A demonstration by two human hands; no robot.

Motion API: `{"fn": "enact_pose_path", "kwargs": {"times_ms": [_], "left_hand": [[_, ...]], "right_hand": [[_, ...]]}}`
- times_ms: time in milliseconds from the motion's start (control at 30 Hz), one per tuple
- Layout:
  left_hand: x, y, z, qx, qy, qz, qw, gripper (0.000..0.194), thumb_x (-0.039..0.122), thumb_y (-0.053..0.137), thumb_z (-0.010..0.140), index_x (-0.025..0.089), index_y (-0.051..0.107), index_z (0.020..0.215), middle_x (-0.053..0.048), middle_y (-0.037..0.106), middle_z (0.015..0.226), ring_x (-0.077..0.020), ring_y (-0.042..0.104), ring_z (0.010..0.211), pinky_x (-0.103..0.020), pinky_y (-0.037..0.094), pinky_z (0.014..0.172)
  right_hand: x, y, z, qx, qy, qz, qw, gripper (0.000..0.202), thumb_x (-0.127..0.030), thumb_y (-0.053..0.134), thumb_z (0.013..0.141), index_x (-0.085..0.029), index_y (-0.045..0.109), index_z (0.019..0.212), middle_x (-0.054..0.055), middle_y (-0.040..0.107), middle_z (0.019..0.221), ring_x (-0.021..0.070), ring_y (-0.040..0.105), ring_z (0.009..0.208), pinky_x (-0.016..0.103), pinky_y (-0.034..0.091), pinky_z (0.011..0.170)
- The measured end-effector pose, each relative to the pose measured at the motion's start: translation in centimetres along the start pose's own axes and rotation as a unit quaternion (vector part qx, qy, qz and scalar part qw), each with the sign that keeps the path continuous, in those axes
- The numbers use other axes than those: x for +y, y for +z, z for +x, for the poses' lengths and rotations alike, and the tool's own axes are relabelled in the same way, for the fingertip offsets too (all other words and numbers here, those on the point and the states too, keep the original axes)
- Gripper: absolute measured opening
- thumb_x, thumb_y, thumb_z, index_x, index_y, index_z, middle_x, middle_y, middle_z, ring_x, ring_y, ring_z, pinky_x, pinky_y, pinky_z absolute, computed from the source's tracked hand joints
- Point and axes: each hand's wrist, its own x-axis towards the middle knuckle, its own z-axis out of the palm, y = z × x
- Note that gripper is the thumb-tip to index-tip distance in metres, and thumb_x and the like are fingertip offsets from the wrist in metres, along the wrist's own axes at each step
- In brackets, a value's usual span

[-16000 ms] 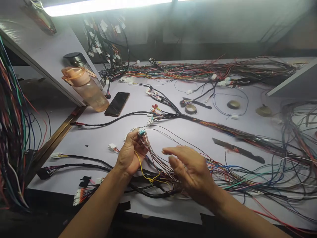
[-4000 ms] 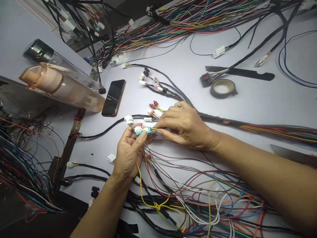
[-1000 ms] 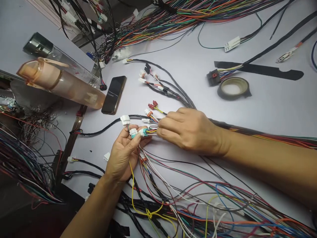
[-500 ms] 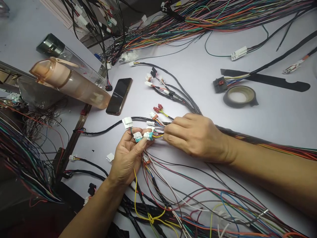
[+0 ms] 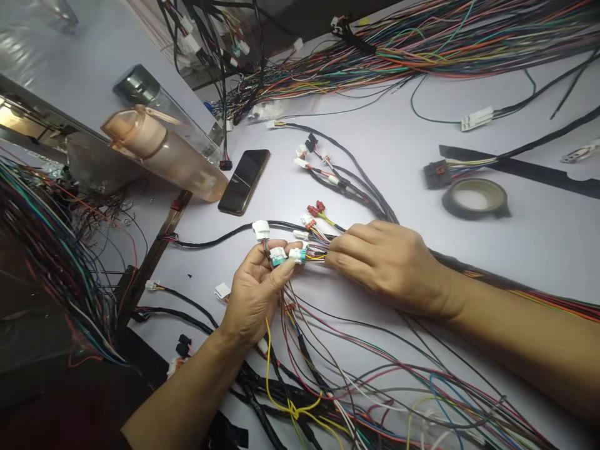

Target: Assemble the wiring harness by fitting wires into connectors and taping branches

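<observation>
My left hand (image 5: 257, 281) is closed on a white-and-teal wire connector (image 5: 297, 255), the thumb pressed on its lower edge. A second white-and-teal connector (image 5: 278, 255) sits against the fingers of this hand, and a white connector (image 5: 261, 230) stands just above them. Thin coloured wires (image 5: 315, 255) run from the held connector to my right hand (image 5: 379, 259), whose fingers are pinched round them; the fingertips are partly hidden. Just above the wires lie a white-and-orange connector (image 5: 309, 221) and two small red connectors (image 5: 315, 208).
A phone (image 5: 244, 181), a peach bottle (image 5: 164, 153) and a clear bottle with dark cap (image 5: 138, 84) are at the left. At the right lies a tape roll (image 5: 475, 199) beside a black connector (image 5: 436, 174). Wire bundles (image 5: 422, 53) cross the back; loose wires (image 5: 375, 375) cover the front.
The whole view has shifted, so everything appears further right. Both hands keep their grip on the connector and wires, with little visible change between them.
</observation>
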Motion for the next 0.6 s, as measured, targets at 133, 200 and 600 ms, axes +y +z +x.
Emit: {"fn": "enact_pose_path", "kwargs": {"times_ms": [133, 200, 600], "left_hand": [[0.38, -0.34, -0.2, -0.027, -0.003, -0.024, 0.999, 0.03, 0.018, 0.067, 0.078, 0.016, 0.065, 0.108, -0.011, 0.069, 0.109, -0.0235, 0.063, 0.106, -0.041, 0.049, 0.098], [0.61, -0.46, -0.21, -0.035, -0.014, -0.049, 0.998, 0.031, 0.02, 0.062, 0.08, 0.014, 0.065, 0.11, -0.013, 0.069, 0.109, -0.026, 0.063, 0.107, -0.043, 0.049, 0.098], [0.42, -0.54, 0.08, -0.012, -0.048, -0.068, 0.996, 0.02, 0.02, 0.058, 0.088, 0.016, 0.067, 0.106, -0.01, 0.068, 0.113, -0.0187, 0.065, 0.099, -0.03, 0.056, 0.084]], "right_hand": [[-0.02, -0.08, 0.0, -0.015, 0.006, -0.005, 1.0, 0.026, -0.019, 0.037, 0.099, -0.016, 0.062, 0.093, 0.004, 0.065, 0.083, 0.0127, 0.052, 0.078, 0.028, 0.031, 0.062], [-0.07, -0.11, 0.04, -0.019, 0.011, -0.004, 1.0, 0.026, -0.018, 0.037, 0.099, -0.017, 0.062, 0.092, 0.003, 0.065, 0.082, 0.0125, 0.053, 0.077, 0.028, 0.031, 0.062], [-0.07, 0.02, 0.16, -0.006, 0.025, -0.014, 1.0, 0.022, -0.019, 0.041, 0.098, -0.017, 0.061, 0.088, 0.002, 0.063, 0.076, 0.0119, 0.053, 0.074, 0.027, 0.031, 0.061]]}}
